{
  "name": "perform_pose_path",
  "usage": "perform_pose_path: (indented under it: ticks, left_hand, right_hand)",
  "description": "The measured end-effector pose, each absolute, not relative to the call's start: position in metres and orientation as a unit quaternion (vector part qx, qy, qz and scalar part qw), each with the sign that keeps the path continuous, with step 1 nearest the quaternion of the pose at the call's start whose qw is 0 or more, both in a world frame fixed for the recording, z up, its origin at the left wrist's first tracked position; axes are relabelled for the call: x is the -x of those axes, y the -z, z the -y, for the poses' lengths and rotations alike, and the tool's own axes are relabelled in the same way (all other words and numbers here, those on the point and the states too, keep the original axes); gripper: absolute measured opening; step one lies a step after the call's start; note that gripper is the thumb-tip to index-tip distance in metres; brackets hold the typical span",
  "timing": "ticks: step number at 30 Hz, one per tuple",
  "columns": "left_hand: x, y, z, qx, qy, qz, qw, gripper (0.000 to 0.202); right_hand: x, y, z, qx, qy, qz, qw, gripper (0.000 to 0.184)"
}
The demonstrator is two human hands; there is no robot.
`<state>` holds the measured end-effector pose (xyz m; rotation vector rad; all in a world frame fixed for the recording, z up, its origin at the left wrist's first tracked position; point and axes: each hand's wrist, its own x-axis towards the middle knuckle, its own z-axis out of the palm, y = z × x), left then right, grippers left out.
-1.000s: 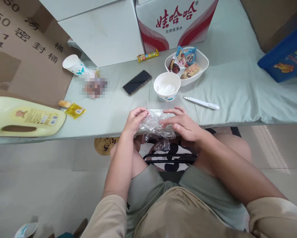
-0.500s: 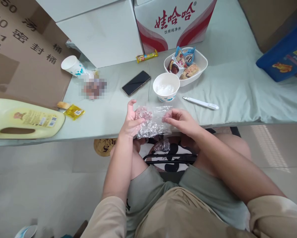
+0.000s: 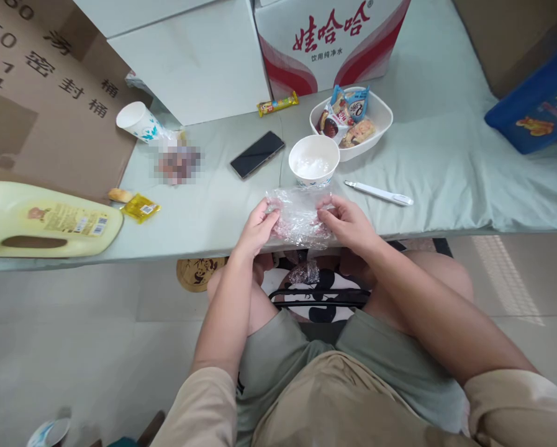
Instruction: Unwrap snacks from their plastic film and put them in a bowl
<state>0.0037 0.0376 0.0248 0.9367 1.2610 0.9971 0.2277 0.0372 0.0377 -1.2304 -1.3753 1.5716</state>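
Observation:
Stretched between my two hands is a crinkled sheet of clear plastic wrap [image 3: 301,214], held just above the table's front edge. My left hand [image 3: 258,228] pinches its left side between thumb and fingers. On the other side my right hand [image 3: 348,223] grips it the same way. Right behind the wrap stands a white paper bowl [image 3: 314,158] with something clear and shiny inside, and the wrap's far edge overlaps its lower front. A white box cutter [image 3: 379,193] lies to the right of the bowl.
Behind are a white dish [image 3: 383,121] of packaged snacks, a phone [image 3: 258,154] and a yellow snack packet [image 3: 277,103]. Left are a paper cup [image 3: 141,121], a yellow sachet [image 3: 140,208] and a large yellow jug [image 3: 49,220]. Boxes line the back; a blue container [image 3: 534,105] stands right.
My left hand has moved right and its raised fingers have closed on the wrap. The wrap has shifted away from me toward the bowl and is spread wider.

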Motion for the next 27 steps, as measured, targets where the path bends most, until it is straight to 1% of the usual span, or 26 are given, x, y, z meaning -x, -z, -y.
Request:
perform_pose_path:
  ticks: [2,4,7,9,11,12,14,15,16,19,20,22,27]
  left_hand:
    - [-0.002,-0.027,-0.036,-0.4,-0.425,-0.532,0.614,0.035]
    - [0.001,-0.03,-0.036,-0.381,-0.438,-0.517,0.629,0.039]
    - [0.003,-0.034,-0.037,-0.369,-0.46,-0.502,0.632,0.031]
    - [0.002,-0.034,-0.038,-0.384,-0.476,-0.487,0.623,0.027]
    - [0.0,-0.033,-0.039,-0.398,-0.494,-0.474,0.611,0.027]
    - [-0.002,-0.033,-0.039,-0.399,-0.497,-0.473,0.608,0.026]
    - [-0.004,-0.033,-0.038,-0.384,-0.492,-0.482,0.615,0.027]
    - [-0.005,-0.033,-0.038,-0.374,-0.485,-0.482,0.627,0.03]
    - [-0.006,-0.033,-0.037,-0.365,-0.476,-0.474,0.644,0.036]
    - [-0.006,-0.034,-0.036,-0.36,-0.449,-0.444,0.687,0.072]
    - [-0.007,-0.034,-0.036,-0.363,-0.437,-0.447,0.691,0.077]
    - [-0.007,-0.035,-0.036,-0.371,-0.412,-0.479,0.681,0.075]
    - [-0.005,-0.038,-0.038,-0.384,-0.378,-0.545,0.642,0.058]
  right_hand:
    - [-0.228,-0.039,-0.037,0.461,-0.616,0.518,0.374,0.031]
    - [-0.228,-0.04,-0.038,0.446,-0.629,0.491,0.405,0.03]
    - [-0.23,-0.04,-0.041,0.399,-0.679,0.44,0.431,0.029]
    - [-0.231,-0.041,-0.042,0.374,-0.703,0.425,0.43,0.036]
    - [-0.233,-0.042,-0.042,0.398,-0.684,0.447,0.417,0.041]
    - [-0.234,-0.042,-0.042,0.423,-0.662,0.468,0.405,0.039]
    - [-0.234,-0.043,-0.04,0.468,-0.624,0.502,0.374,0.03]
    - [-0.234,-0.043,-0.039,0.479,-0.617,0.508,0.363,0.03]
    - [-0.234,-0.043,-0.039,0.484,-0.617,0.507,0.358,0.033]
    - [-0.232,-0.041,-0.038,0.48,-0.628,0.493,0.365,0.043]
    - [-0.232,-0.041,-0.038,0.478,-0.628,0.491,0.368,0.044]
    - [-0.231,-0.042,-0.038,0.475,-0.626,0.492,0.374,0.044]
    - [-0.229,-0.043,-0.039,0.487,-0.609,0.486,0.394,0.04]
